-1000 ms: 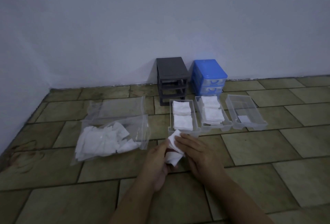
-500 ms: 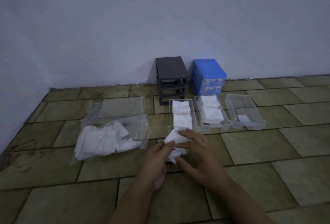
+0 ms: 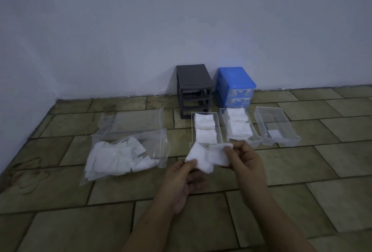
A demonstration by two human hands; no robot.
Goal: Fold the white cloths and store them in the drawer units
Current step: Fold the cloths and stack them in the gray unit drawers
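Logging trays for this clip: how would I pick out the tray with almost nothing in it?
Find the blue drawer unit against the wall. Three clear trays lie on the floor in front; take the rightmost tray. The other two hold stacked white cloths, while this one shows only one small pale piece near its front.

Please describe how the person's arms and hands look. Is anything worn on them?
Both forearms are bare, with no sleeves in view. The left hand and the right hand wear no gloves; no rings, watch or bracelets are visible in the dim light.
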